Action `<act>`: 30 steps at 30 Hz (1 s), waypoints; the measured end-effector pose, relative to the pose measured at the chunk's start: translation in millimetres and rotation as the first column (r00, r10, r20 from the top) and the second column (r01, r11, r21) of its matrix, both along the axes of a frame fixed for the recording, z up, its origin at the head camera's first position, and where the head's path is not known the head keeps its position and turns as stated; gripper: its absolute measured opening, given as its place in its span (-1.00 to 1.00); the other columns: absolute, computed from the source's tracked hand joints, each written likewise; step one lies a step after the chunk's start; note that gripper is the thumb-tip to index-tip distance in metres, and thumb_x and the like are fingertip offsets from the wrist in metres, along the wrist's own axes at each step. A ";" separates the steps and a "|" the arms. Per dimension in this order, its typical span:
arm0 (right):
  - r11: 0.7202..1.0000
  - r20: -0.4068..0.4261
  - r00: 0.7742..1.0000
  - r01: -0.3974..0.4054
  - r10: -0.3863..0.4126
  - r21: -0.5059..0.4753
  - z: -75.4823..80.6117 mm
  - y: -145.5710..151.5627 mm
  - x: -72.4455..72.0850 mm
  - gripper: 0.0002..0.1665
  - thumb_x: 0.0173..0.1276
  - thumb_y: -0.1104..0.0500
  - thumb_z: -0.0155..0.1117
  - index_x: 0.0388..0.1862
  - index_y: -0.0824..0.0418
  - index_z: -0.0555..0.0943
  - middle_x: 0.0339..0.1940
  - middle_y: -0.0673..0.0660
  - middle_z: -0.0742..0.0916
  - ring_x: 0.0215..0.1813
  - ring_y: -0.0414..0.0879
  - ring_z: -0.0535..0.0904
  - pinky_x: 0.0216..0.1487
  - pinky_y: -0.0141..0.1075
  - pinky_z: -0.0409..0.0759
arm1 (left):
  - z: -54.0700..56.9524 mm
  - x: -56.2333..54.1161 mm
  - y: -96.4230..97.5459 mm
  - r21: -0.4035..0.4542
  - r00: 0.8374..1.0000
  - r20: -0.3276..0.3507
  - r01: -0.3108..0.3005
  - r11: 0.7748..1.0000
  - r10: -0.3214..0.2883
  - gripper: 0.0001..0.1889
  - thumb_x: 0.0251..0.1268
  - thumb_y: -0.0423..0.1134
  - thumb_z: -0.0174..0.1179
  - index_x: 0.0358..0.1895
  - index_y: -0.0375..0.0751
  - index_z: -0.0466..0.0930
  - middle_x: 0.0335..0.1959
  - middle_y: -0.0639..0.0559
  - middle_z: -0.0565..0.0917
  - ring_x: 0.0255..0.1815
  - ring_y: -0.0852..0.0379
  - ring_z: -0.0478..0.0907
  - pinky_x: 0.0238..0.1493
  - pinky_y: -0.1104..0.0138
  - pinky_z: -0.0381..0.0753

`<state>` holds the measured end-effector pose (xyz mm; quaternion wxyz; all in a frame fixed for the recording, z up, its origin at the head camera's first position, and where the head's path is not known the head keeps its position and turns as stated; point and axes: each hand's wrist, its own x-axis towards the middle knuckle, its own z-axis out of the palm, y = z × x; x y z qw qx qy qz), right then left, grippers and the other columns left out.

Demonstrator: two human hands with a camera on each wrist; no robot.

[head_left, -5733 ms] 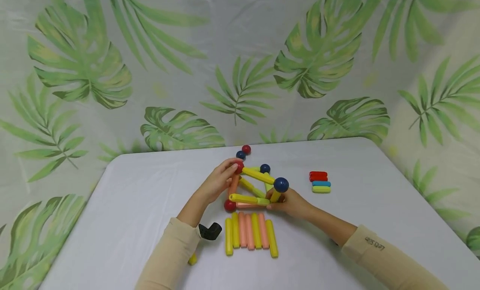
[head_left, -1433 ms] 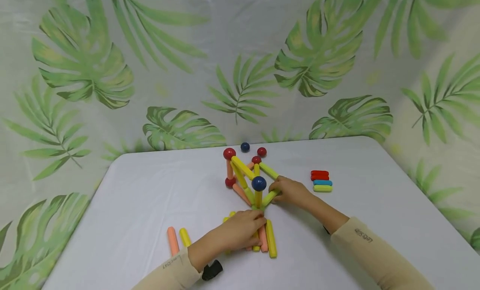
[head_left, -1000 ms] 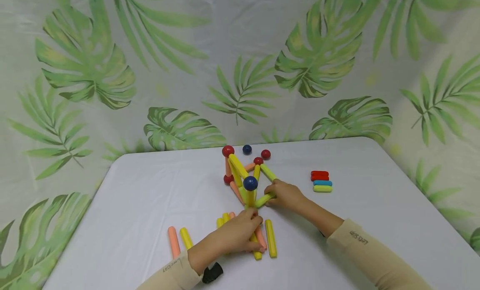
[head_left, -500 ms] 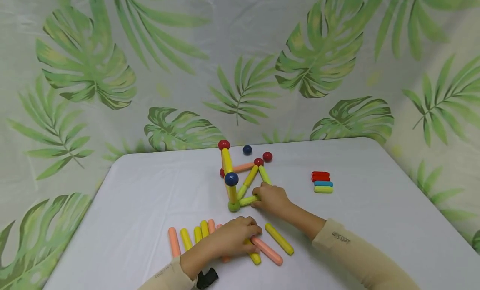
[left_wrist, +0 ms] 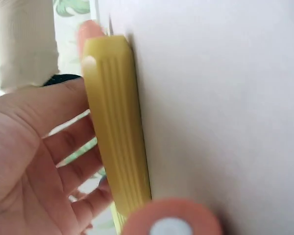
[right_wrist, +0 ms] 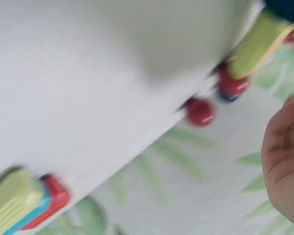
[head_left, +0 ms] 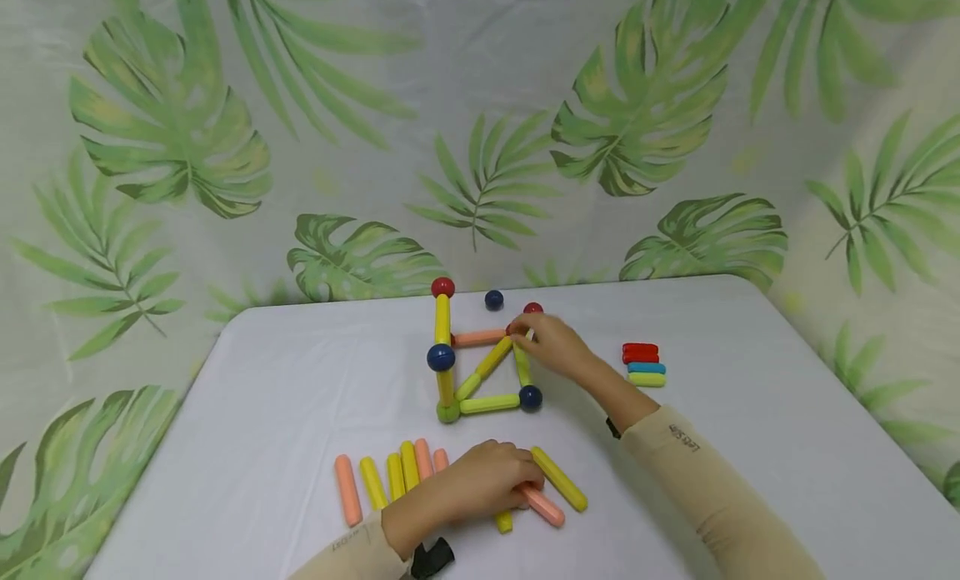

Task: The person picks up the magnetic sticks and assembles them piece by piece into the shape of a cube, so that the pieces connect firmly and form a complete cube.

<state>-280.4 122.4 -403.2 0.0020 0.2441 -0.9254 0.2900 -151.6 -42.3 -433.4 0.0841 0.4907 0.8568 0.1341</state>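
Note:
A frame of magnetic sticks and balls stands mid-table in the head view. Its green ball (head_left: pixel 447 412), dark blue corner ball (head_left: pixel 530 397) and lime stick (head_left: pixel 490 404) form the near side; a yellow stick (head_left: pixel 492 357) with a lime one runs diagonally. Another blue ball (head_left: pixel 441 357) and a red ball (head_left: pixel 443 288) sit higher at left. My right hand (head_left: pixel 552 344) hovers by the far right corner, fingers loosely bent, holding nothing visible. My left hand (head_left: pixel 491 478) grips a pink stick (head_left: pixel 545 508) lying in front; a yellow stick (left_wrist: pixel 115 122) hides its fingertips in the left wrist view.
Several pink and yellow sticks lie left of my left hand, including a pink stick (head_left: pixel 348 490). One yellow stick (head_left: pixel 559 478) lies to its right. A loose blue ball (head_left: pixel 493 300) and red ball (head_left: pixel 533 308) sit behind the frame. Short red sticks (head_left: pixel 641 352) lie at right.
The frame has been swung round and shifted left. My right hand has let go of its near right corner and moved to the far one. My left hand has moved right over the pink stick.

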 end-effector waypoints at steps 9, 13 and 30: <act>0.985 0.061 0.996 0.056 -0.067 0.165 -28.0 31.2 -58.2 -0.46 0.27 0.34 0.07 0.26 0.23 0.32 0.28 0.32 0.29 0.25 0.26 0.20 0.21 0.08 0.14 | 14.9 -9.2 -13.8 0.178 0.999 -0.014 -0.030 0.984 0.033 -0.83 0.20 -0.10 0.17 -0.16 0.04 0.55 -0.31 0.34 0.48 -0.32 0.42 0.37 -0.25 0.59 0.33; 0.976 0.073 0.993 0.075 -0.091 0.203 -36.4 29.5 -62.6 -0.51 0.27 0.29 0.12 0.20 0.22 0.38 0.18 0.32 0.40 0.17 0.22 0.30 0.16 0.04 0.24 | 32.2 -12.6 -20.4 0.333 0.992 -0.084 -0.060 0.941 0.093 -0.82 0.17 -0.13 0.20 -0.17 -0.03 0.55 -0.30 0.25 0.50 -0.30 0.34 0.38 -0.22 0.58 0.35; 0.989 0.124 0.982 0.145 -0.140 -0.031 -17.5 39.3 -35.0 -0.52 0.23 0.18 0.24 0.10 0.32 0.41 -0.09 0.21 0.58 -0.10 0.04 0.49 -0.14 -0.17 0.49 | 79.3 -67.4 -43.4 0.593 0.824 -0.404 -0.094 0.800 0.397 -0.73 -0.14 -0.09 0.41 -0.27 -0.03 0.71 -0.38 0.17 0.62 -0.31 0.18 0.50 0.16 -0.05 0.07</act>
